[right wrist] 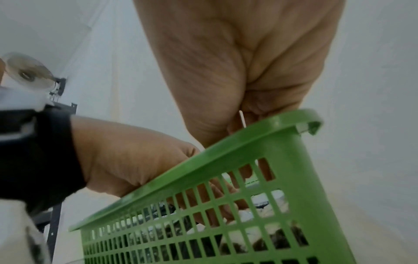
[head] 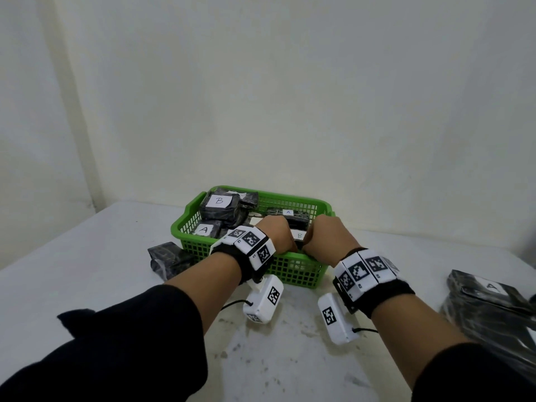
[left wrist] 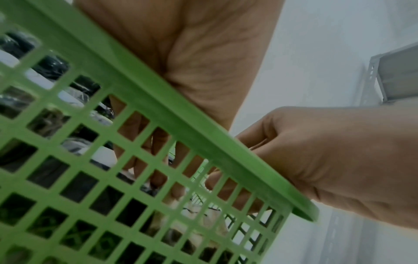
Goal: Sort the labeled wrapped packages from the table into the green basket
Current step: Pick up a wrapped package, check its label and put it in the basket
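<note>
Both hands are down inside the green basket [head: 293, 274] now, reaching over its near rim, and it looks like they're settling a package into the front corner. The left hand [head: 277, 233] and the right hand [head: 327, 236] sit close together with a white label marked B [head: 299, 235] showing in the gap between them. Through the mesh on the left wrist view the fingers [left wrist: 158, 167] point downward, curled among the dark wrapped parcels; whether they actually grip the B package or just nudge it, I can't tell. On the right wrist view a thin white edge [right wrist: 242, 118] shows against the right hand, likely a label or card, but its hold isn't clear either.

The basket is already well filled: a big B-labelled package [head: 219, 206] rides high at the back left, an A package [head: 204, 230] sits below it and another A parcel [head: 288, 216] lies at the back right. Working low with two hands makes sense for squeezing one more in.

Still out on the worktop [head: 87, 256]: a dark wrapped package [head: 166, 259] just beside the basket's left wall, and a stack of A-labelled ones [head: 490, 303] well off to the right.
</note>
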`<control>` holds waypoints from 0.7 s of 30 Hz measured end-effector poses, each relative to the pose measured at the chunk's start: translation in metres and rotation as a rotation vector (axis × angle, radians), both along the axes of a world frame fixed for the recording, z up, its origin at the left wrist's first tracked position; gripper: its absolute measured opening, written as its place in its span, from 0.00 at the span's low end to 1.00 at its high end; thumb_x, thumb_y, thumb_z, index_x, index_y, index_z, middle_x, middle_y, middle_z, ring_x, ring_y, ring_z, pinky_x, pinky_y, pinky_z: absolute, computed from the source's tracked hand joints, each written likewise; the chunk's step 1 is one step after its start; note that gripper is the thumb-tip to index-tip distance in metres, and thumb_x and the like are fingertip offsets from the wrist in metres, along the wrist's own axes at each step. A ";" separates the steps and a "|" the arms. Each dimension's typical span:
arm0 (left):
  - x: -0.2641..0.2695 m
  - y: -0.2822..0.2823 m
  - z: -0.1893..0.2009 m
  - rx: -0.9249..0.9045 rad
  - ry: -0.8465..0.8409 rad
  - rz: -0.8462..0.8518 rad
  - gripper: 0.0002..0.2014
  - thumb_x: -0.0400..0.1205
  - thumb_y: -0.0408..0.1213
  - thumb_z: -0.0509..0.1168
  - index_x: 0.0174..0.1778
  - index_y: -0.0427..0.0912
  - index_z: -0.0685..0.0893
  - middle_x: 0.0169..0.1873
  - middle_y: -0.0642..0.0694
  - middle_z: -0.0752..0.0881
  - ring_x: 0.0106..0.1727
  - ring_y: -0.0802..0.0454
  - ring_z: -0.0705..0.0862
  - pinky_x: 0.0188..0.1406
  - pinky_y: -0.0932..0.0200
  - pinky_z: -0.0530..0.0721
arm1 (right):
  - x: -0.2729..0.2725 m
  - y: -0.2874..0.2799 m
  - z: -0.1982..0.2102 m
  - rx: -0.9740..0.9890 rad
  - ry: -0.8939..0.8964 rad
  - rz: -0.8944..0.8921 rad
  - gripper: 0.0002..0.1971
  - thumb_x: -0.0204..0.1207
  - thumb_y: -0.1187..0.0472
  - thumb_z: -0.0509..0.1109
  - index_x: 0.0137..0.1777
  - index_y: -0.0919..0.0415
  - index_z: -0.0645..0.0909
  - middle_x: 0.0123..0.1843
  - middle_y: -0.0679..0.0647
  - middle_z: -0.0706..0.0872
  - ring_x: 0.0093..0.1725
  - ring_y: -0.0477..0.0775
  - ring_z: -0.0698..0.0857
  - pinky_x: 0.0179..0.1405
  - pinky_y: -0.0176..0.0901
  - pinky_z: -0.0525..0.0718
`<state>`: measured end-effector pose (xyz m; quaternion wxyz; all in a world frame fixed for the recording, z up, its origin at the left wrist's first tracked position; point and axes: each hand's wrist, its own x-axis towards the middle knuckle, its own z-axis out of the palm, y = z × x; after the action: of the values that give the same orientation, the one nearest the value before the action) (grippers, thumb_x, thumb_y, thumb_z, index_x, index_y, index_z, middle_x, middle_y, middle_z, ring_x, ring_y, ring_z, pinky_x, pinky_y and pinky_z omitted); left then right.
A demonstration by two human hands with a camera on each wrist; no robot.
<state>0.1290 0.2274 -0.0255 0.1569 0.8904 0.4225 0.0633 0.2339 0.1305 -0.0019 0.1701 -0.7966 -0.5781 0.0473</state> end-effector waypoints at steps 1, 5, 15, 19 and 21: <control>-0.001 -0.002 0.001 0.010 -0.003 -0.006 0.11 0.84 0.42 0.73 0.57 0.42 0.95 0.53 0.43 0.94 0.55 0.44 0.90 0.56 0.50 0.90 | 0.003 -0.004 -0.002 0.046 0.040 0.010 0.05 0.78 0.67 0.76 0.50 0.66 0.92 0.48 0.59 0.93 0.48 0.55 0.90 0.46 0.42 0.89; -0.017 -0.014 0.008 0.033 -0.140 -0.032 0.10 0.83 0.43 0.75 0.56 0.45 0.96 0.51 0.46 0.95 0.47 0.55 0.88 0.50 0.58 0.86 | 0.010 -0.025 -0.009 0.304 0.164 0.017 0.07 0.79 0.64 0.78 0.54 0.56 0.92 0.49 0.50 0.92 0.46 0.45 0.89 0.50 0.39 0.90; -0.138 -0.038 0.037 0.145 -0.414 -0.033 0.06 0.82 0.45 0.76 0.53 0.56 0.95 0.44 0.64 0.90 0.46 0.75 0.84 0.46 0.79 0.76 | -0.024 -0.054 -0.004 0.450 0.429 0.157 0.14 0.80 0.58 0.79 0.63 0.47 0.84 0.50 0.43 0.89 0.49 0.38 0.88 0.41 0.23 0.84; -0.197 -0.032 0.035 0.163 -0.500 0.091 0.11 0.79 0.46 0.79 0.56 0.53 0.94 0.52 0.59 0.91 0.56 0.65 0.87 0.61 0.63 0.84 | -0.062 -0.052 -0.011 0.337 0.409 0.260 0.19 0.79 0.54 0.80 0.69 0.47 0.83 0.53 0.42 0.88 0.54 0.43 0.87 0.53 0.34 0.84; -0.222 -0.028 0.030 0.151 -0.501 0.151 0.12 0.79 0.46 0.79 0.57 0.52 0.93 0.54 0.58 0.90 0.58 0.62 0.87 0.63 0.59 0.85 | -0.083 -0.049 -0.014 0.280 0.368 0.299 0.20 0.80 0.53 0.79 0.71 0.48 0.82 0.56 0.42 0.88 0.57 0.43 0.86 0.55 0.33 0.81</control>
<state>-0.0929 0.1994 0.0045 0.1845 0.8221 0.4299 0.3245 0.1512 0.0815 -0.0163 0.3720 -0.6491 -0.6496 0.1355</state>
